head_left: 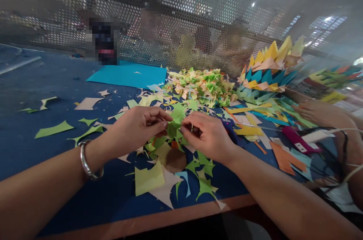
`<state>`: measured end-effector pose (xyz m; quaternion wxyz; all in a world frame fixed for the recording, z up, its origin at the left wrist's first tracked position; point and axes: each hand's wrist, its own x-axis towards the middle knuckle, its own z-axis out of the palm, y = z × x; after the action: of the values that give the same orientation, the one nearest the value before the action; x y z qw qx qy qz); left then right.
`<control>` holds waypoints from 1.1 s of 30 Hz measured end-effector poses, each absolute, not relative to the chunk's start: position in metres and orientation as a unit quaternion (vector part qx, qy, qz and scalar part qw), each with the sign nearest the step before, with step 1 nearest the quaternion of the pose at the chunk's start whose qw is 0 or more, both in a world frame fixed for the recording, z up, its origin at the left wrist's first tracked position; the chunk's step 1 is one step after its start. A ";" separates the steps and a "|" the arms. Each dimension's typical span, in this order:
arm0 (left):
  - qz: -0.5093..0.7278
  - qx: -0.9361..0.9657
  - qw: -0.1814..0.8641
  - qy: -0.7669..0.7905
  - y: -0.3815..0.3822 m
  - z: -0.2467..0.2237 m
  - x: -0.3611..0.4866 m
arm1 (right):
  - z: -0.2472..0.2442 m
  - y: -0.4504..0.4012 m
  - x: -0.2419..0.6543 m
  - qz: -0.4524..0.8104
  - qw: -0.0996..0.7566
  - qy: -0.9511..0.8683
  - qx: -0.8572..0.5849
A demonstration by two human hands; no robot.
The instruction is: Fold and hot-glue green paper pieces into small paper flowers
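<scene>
- Folding or shaping by fingertip looks like the step in hand: 1 small, light-green, creased paper piece [174,122] is held over loose, multicoloured cut-paper scraps [205,188]; take it as the clock's centre, 12 towards the far side of the dark-blue tabletop [17,149].
- Bare left hand [136,129], at 9 o'clock, appears to pinch the piece's near edge with thumb and forefinger; exact contact is hard to see.
- Bare right hand [211,134], towards 4 o'clock, pinches the opposite edge, its other fingers curled.
- At 1 o'clock lies a heaped pile of folded green and peach paper pieces [204,85]; farther, at 2, stands a tiered, pointed yellow, peach and teal paper structure [268,71].
- At 6 o'clock, a round brown disc [176,160] lies partly covered by paper.
- At 3, beyond the right hand, sits another person's hand [309,109].
- Next move, I judge, calls for light pressure: 1 pinch steadying, the other setting the crease, since thin paper could tear.
</scene>
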<state>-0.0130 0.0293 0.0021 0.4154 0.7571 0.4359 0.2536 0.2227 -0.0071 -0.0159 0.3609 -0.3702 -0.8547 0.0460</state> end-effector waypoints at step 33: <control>0.320 0.543 0.679 0.378 0.020 0.003 -0.009 | -0.009 -0.015 0.220 0.034 0.430 -0.825 -0.365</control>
<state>-0.0091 0.0200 0.0028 0.6785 0.5426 0.3778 0.3202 0.2201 -0.0146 -0.0095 0.4300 -0.3652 -0.8249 0.0345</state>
